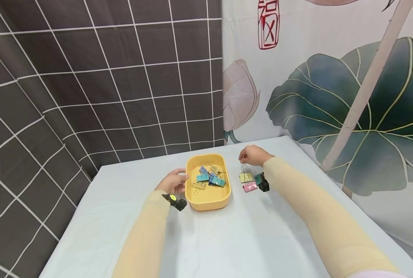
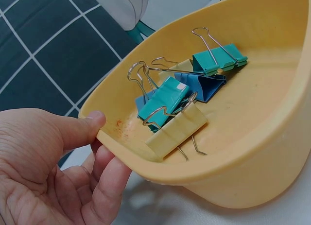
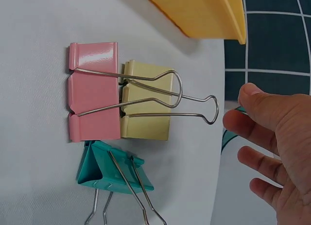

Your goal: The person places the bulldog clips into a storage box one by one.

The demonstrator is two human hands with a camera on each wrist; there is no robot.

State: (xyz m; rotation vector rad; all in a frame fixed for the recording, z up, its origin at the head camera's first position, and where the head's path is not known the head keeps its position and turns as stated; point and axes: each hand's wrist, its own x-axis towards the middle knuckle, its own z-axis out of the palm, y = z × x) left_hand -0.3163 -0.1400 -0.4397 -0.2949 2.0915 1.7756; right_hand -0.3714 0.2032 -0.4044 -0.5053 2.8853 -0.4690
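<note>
Left hand (image 2: 43, 171) gripping the yellow tray (image 2: 272, 152) at its rim, thumb on top, fingers curled beneath. Inside the tray, four binder clips countable from the left wrist view: two teal, one blue, one pale yellow (image 2: 176, 129). Right hand (image 3: 277, 152) hovering loose-fingered, holding nothing, just beside three clips on the white table (image 1: 227, 239): one pink binder clip (image 3: 95, 91), one yellow binder clip (image 3: 146, 106), one teal binder clip (image 3: 109, 169).

Left hand (image 1: 172, 181) curled in a pinch, right hand (image 1: 253, 155) relaxed, fingers loose
</note>
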